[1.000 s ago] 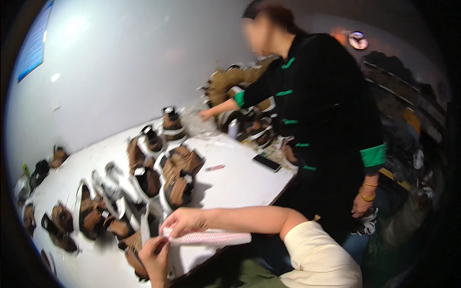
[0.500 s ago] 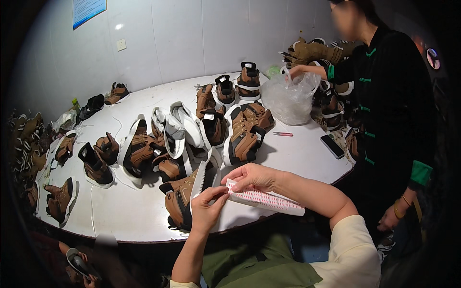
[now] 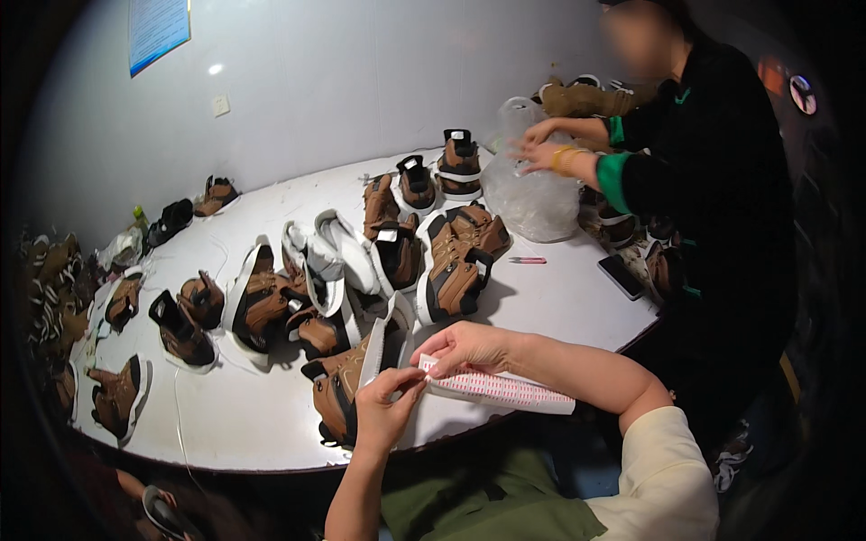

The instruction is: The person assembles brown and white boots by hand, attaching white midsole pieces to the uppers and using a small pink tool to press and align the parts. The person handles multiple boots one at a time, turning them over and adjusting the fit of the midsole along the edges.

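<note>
**Sticker sheet held over a table of brown shoes**

Head view: in the lower middle of the frame the person's right hand (image 3: 469, 347) grips a long white sheet of small red-printed labels (image 3: 501, 388) by its left end, thumb beneath and fingers curled over the top; the sheet runs out toward the lower right, lying along the right forearm. The left hand (image 3: 386, 408) comes up from the bottom edge and pinches at the sheet's near corner with thumb and forefinger, closed on either a single label or the edge of the sheet; the picture is too small to say which. Both hands hover just in front of the near rim of the white table (image 3: 234, 424).

Right behind the left hand a brown shoe with a white sole (image 3: 341, 383) lies on its side at the table edge. More brown shoes (image 3: 456, 261) crowd the centre of the frame, some upright, some tipped over, with further shoes scattered toward the left edge.

In the upper right a co-worker in a black top with green cuffs has both hands at the mouth of a clear plastic bag (image 3: 532, 194) that stands on the table; the bag looks crumpled and its contents cannot be made out. A pink pen-like object (image 3: 527, 260) lies in front of the bag, and a dark phone (image 3: 620, 276) rests near the table's right rim.
</note>
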The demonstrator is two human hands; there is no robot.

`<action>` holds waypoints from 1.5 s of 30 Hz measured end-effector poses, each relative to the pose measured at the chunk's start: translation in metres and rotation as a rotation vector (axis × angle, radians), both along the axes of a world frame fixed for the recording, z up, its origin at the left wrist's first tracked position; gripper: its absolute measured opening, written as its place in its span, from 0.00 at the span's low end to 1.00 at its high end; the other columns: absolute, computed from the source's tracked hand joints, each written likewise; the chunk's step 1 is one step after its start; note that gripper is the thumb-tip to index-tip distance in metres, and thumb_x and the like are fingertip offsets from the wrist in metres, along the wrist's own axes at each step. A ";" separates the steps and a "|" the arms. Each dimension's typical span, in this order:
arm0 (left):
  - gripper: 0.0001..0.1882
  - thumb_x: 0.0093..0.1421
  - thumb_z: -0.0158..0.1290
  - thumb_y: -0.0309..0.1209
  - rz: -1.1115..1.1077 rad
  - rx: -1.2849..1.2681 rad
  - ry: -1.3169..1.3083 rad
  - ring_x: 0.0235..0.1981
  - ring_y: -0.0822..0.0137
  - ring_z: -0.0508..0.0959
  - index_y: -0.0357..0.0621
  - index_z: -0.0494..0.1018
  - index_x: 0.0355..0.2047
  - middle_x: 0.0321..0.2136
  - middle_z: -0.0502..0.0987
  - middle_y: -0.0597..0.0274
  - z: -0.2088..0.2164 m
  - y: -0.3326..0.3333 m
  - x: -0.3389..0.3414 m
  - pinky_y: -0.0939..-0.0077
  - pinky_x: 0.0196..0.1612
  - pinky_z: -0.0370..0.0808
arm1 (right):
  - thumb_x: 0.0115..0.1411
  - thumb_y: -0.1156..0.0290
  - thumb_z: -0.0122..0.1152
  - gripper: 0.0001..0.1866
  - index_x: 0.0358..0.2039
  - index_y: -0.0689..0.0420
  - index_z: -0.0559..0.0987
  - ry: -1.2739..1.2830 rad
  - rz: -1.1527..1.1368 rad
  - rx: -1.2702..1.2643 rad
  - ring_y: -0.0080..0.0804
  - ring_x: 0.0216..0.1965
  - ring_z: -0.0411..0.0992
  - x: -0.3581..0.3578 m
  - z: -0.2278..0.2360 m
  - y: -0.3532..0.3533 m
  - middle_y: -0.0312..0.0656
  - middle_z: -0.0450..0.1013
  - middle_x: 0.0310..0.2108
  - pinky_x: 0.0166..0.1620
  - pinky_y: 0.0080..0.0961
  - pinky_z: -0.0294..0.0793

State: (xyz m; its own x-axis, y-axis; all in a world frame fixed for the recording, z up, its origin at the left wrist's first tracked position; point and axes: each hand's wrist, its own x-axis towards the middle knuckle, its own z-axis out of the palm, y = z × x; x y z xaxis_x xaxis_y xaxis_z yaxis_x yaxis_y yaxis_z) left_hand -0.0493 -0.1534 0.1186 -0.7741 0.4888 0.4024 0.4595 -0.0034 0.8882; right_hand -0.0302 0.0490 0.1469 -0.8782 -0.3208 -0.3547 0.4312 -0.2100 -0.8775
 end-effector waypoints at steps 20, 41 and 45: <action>0.05 0.51 0.59 0.19 0.028 -0.046 0.018 0.25 0.77 0.76 0.34 0.77 0.30 0.23 0.78 0.62 -0.014 0.016 0.000 0.84 0.32 0.72 | 0.44 0.84 0.65 0.21 0.43 0.65 0.76 0.055 0.073 -0.027 0.21 0.32 0.73 -0.013 -0.037 0.021 0.38 0.75 0.33 0.34 0.15 0.73; 0.06 0.54 0.57 0.22 -0.119 -0.066 -0.226 0.27 0.78 0.76 0.33 0.77 0.32 0.25 0.79 0.63 -0.020 0.067 -0.003 0.84 0.33 0.73 | 0.47 0.84 0.63 0.21 0.44 0.68 0.75 0.042 -0.042 0.037 0.24 0.33 0.75 0.011 -0.025 0.066 0.42 0.75 0.32 0.38 0.19 0.75; 0.06 0.55 0.57 0.22 -0.140 -0.001 -0.338 0.30 0.77 0.77 0.32 0.77 0.33 0.27 0.80 0.63 -0.026 0.060 -0.002 0.83 0.35 0.73 | 0.47 0.84 0.64 0.21 0.45 0.69 0.74 0.012 -0.021 -0.004 0.24 0.32 0.75 0.010 -0.023 0.061 0.43 0.75 0.33 0.38 0.19 0.76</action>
